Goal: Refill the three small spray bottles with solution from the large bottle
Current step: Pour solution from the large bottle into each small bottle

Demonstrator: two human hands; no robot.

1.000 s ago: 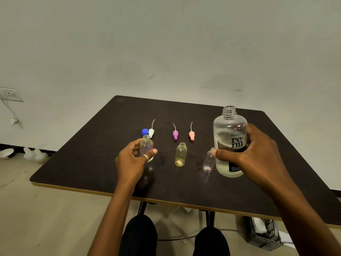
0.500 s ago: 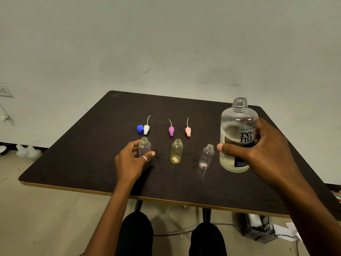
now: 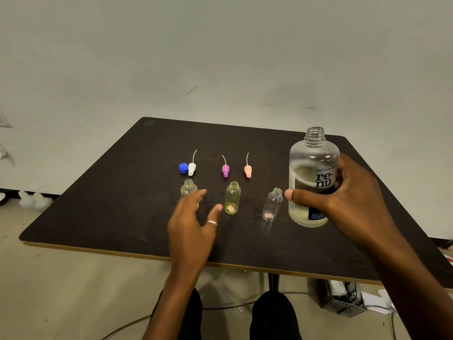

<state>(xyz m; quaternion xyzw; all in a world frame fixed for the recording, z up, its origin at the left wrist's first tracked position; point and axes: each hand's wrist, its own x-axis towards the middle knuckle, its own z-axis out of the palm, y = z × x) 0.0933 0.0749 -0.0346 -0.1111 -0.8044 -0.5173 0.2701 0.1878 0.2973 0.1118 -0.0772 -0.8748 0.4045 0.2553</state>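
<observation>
Right grip (image 3: 343, 200) clasps the uncapped large bottle (image 3: 309, 165) upright, evidently for pouring; left grip (image 3: 191, 229), released, hovers to its left.

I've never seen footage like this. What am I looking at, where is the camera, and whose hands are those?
No machine here: a person works with bare hands. The picture comes from a camera worn on their head, looking down at a dark table. The right hand grips a large bottle, uncapped and partly full. The left hand is open, close by the leftmost small bottle; a yellowish bottle and a clear bottle stand to its right, all uncapped. Behind them lie a white spray top, a purple spray top, a pink spray top and a blue cap.
</observation>
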